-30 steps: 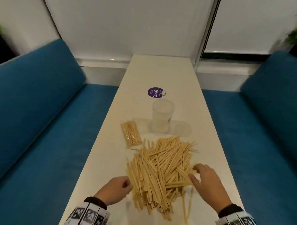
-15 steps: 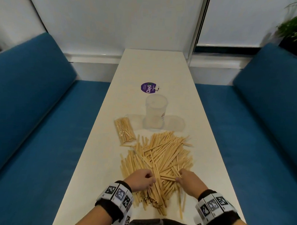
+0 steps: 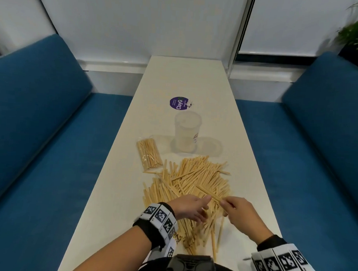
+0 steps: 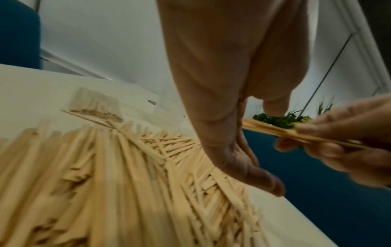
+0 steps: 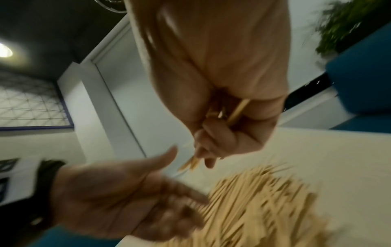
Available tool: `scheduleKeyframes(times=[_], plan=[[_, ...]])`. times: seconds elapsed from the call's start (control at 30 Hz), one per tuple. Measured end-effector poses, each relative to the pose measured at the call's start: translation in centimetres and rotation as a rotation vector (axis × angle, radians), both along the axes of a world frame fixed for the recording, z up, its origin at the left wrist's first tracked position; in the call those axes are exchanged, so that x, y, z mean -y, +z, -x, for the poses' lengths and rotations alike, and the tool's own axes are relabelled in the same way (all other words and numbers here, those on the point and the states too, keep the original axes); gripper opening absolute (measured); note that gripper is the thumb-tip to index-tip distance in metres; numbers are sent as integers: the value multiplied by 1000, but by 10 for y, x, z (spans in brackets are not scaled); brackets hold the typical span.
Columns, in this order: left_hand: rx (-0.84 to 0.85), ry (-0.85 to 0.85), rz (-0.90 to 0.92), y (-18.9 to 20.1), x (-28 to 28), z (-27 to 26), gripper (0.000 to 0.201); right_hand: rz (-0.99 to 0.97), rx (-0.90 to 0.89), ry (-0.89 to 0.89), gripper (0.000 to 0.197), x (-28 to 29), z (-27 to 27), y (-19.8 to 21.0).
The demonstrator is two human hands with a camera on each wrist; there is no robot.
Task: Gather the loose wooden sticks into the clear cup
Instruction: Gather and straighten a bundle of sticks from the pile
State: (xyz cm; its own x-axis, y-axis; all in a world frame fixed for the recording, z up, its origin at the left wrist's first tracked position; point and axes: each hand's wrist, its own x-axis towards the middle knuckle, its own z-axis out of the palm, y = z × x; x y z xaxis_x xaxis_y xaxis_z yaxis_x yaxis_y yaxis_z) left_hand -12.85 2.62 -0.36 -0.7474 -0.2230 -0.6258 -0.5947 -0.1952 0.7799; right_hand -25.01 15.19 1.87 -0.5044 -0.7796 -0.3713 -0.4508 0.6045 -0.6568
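A big pile of loose wooden sticks [image 3: 194,182] [image 4: 118,175] [image 5: 260,200] lies across the near half of the white table [image 3: 115,194]. Beyond it stands the clear cup [image 3: 186,133], upright with nothing in it. My right hand [image 3: 222,202] [image 5: 208,150] [image 4: 330,138] hovers over the pile's near right part and pinches a small bundle of sticks [image 3: 208,192] [image 4: 275,132] lifted off the heap. My left hand [image 3: 203,207] [image 4: 249,160] [image 5: 169,180] is open, palm turned toward the right hand, fingers straight over the pile's near part.
A clear packet of thinner sticks [image 3: 148,153] lies left of the cup. A round purple sticker [image 3: 179,103] sits behind the cup. Blue bench seats [image 3: 37,150] flank the narrow table on both sides. Stray sticks [image 3: 219,236] lie near the front edge.
My right hand has lifted a small bundle of sticks from the pile. My left hand has opened from a curled pose and turned its palm toward the right hand.
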Motion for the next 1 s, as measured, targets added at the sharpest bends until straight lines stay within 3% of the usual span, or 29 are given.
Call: scheduleKeyframes(times=[0.13, 0.33, 0.43, 0.6, 0.7, 0.8, 1.0], plan=[[-111, 139, -140, 7, -2, 7, 49, 95, 38, 66, 25, 19, -26, 4], [-125, 506, -128, 8, 4, -8, 33, 177, 44, 307, 31, 35, -52, 5], [-139, 682, -120, 4, 9, -27, 30, 125, 65, 404, 24, 35, -59, -1], [-74, 941, -51, -8, 10, -68, 26, -107, -74, 269, 29, 42, -60, -40], [-8, 975, 21, -14, 2, -87, 24, -155, -110, 278, 33, 46, -72, -55], [46, 948, 34, -17, -9, -101, 24, -149, -169, 307, 54, 50, -84, -60], [87, 828, 19, -19, -8, -104, 22, -173, -110, 251, 17, 59, -78, -58]])
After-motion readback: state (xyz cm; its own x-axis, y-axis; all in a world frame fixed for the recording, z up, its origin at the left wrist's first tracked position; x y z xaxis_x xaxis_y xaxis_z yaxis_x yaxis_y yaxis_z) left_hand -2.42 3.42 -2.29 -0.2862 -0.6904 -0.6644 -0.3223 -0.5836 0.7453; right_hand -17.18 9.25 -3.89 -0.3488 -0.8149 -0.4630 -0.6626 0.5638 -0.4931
